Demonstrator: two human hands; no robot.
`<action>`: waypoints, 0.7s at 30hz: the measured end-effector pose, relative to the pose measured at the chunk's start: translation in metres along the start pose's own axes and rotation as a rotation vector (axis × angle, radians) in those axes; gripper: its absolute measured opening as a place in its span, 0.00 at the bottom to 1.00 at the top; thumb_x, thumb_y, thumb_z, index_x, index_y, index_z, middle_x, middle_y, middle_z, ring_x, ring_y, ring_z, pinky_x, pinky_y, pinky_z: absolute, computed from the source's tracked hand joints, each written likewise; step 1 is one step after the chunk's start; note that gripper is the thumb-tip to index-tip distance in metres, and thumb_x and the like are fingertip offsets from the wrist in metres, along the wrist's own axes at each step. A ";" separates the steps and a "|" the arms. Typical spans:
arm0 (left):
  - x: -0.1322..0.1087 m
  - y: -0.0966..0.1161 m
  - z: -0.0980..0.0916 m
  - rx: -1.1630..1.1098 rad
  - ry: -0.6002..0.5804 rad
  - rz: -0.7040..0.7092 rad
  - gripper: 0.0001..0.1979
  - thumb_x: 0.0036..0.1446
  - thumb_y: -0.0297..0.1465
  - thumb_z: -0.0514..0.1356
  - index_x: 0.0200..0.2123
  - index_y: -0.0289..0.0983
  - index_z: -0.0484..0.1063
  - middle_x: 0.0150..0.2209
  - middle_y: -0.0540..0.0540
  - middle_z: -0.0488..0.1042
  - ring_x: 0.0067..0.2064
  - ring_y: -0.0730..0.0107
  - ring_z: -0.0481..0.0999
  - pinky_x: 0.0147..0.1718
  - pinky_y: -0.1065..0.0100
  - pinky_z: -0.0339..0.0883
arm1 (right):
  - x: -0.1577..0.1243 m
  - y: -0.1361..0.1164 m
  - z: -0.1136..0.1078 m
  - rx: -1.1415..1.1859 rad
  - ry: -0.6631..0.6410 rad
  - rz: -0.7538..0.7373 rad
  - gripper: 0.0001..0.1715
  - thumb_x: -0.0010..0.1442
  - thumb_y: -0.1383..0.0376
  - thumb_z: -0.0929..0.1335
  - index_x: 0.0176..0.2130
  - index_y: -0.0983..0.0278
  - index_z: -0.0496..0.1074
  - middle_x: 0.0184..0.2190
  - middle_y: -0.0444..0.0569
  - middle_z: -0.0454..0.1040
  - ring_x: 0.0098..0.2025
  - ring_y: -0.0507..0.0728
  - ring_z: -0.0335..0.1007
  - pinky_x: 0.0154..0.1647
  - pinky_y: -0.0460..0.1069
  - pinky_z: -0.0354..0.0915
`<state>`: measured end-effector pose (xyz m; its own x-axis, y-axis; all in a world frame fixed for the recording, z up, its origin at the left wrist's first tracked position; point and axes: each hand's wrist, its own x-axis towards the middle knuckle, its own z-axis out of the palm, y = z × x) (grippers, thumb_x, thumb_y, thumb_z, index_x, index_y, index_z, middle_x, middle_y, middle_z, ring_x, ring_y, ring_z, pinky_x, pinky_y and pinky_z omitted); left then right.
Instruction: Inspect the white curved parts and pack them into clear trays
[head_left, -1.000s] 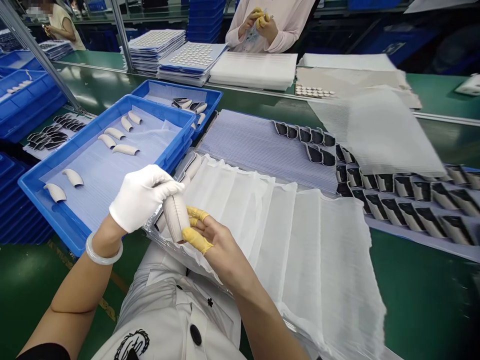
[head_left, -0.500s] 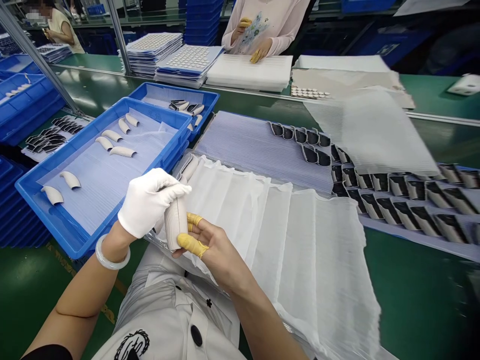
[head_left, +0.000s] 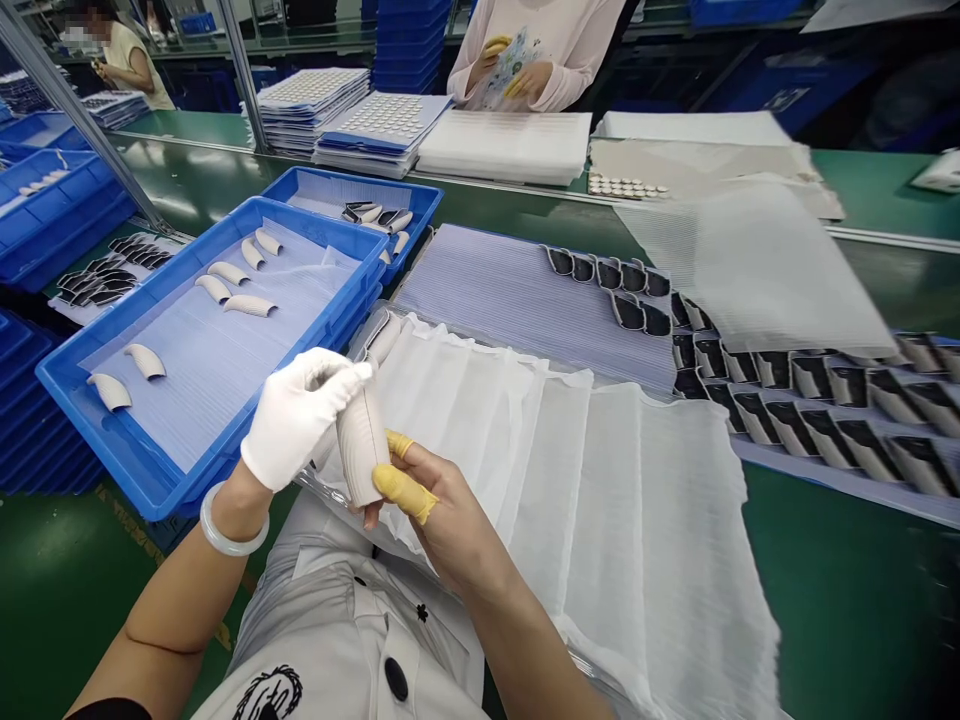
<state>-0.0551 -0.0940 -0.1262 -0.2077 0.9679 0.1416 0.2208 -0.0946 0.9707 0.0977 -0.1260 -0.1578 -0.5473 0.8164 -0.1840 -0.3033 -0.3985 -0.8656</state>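
Note:
A curved, cream-coloured ribbed shell piece (head_left: 360, 450) is held upright between my two hands, above the near left corner of a white cloth (head_left: 525, 450). My left hand (head_left: 304, 415), in a white glove, pinches its upper end. With yellow finger cots on, my right hand (head_left: 431, 495) grips its lower right edge between thumb and fingers. Behind it, a similar cream piece (head_left: 386, 338) lies at the cloth's left edge, partly covered. The inner side of the held piece is hidden.
At left stands a blue tray (head_left: 187, 470) with several cream shells (head_left: 250, 305). Behind it, another blue tray (head_left: 420, 200) holds mixed pieces. Rows of black-lined pieces (head_left: 787, 375) lie to the right, under a translucent sheet (head_left: 765, 270). Across the bench is a co-worker (head_left: 536, 50).
The held shell has shifted slightly right and tilted, its lower end swinging right with my right hand. My left hand stays pinched at its top. The co-worker's lower hand has risen a little.

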 end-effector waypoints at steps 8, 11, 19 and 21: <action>-0.003 0.003 -0.007 -0.090 -0.096 -0.100 0.16 0.51 0.43 0.63 0.35 0.37 0.75 0.24 0.50 0.72 0.21 0.75 0.67 0.21 0.71 0.63 | 0.000 -0.001 -0.002 0.077 -0.024 -0.015 0.17 0.58 0.54 0.69 0.37 0.66 0.74 0.28 0.47 0.71 0.27 0.53 0.67 0.27 0.48 0.62; -0.008 0.004 -0.007 0.102 -0.155 0.008 0.26 0.41 0.39 0.70 0.45 0.38 0.73 0.44 0.43 0.75 0.42 0.62 0.75 0.39 0.65 0.71 | 0.001 -0.002 -0.001 0.063 0.025 -0.048 0.20 0.56 0.54 0.71 0.42 0.66 0.73 0.26 0.45 0.71 0.25 0.51 0.64 0.28 0.48 0.63; -0.008 -0.002 -0.007 0.058 0.005 0.020 0.10 0.55 0.39 0.62 0.31 0.37 0.73 0.28 0.50 0.73 0.28 0.74 0.71 0.29 0.71 0.67 | -0.002 0.001 0.004 0.029 0.087 -0.037 0.33 0.52 0.53 0.74 0.53 0.66 0.69 0.26 0.44 0.71 0.25 0.50 0.64 0.27 0.48 0.63; -0.007 -0.002 -0.008 -0.082 -0.025 -0.068 0.12 0.55 0.41 0.61 0.31 0.37 0.73 0.20 0.52 0.68 0.19 0.78 0.63 0.18 0.74 0.60 | -0.003 0.003 0.004 0.070 0.064 -0.037 0.32 0.53 0.53 0.73 0.53 0.66 0.69 0.28 0.45 0.72 0.24 0.50 0.65 0.26 0.48 0.63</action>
<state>-0.0620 -0.1028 -0.1274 -0.1952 0.9782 0.0706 0.1280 -0.0460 0.9907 0.0956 -0.1309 -0.1579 -0.4841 0.8555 -0.1839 -0.3775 -0.3938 -0.8381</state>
